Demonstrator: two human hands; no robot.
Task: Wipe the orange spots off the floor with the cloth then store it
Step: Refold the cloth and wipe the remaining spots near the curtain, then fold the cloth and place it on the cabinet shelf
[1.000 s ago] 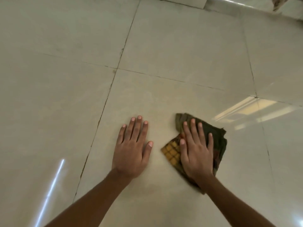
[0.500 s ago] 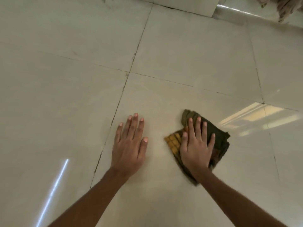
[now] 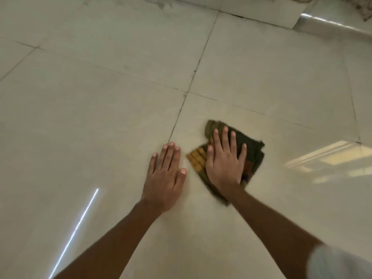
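While no orange spots show on the pale floor (image 3: pixel 100 117), wiping looks close to finished, and storing remains. Nearest, both forearms reach forward. Flat beside a grout line, the left hand (image 3: pixel 164 176) braces with an empty, spread grip. Just beyond, the right hand (image 3: pixel 224 165) presses spread fingers onto the crumpled cloth (image 3: pixel 252 152), pinning it without clasping.

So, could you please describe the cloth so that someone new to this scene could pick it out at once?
Start from the pale, glossy tiled floor, where two hands lie flat side by side. The cloth is the crumpled dark olive rag pressed under the right hand, beside the bare left hand. Its orange-yellow checked corner makes it the only coloured thing on the tiles.
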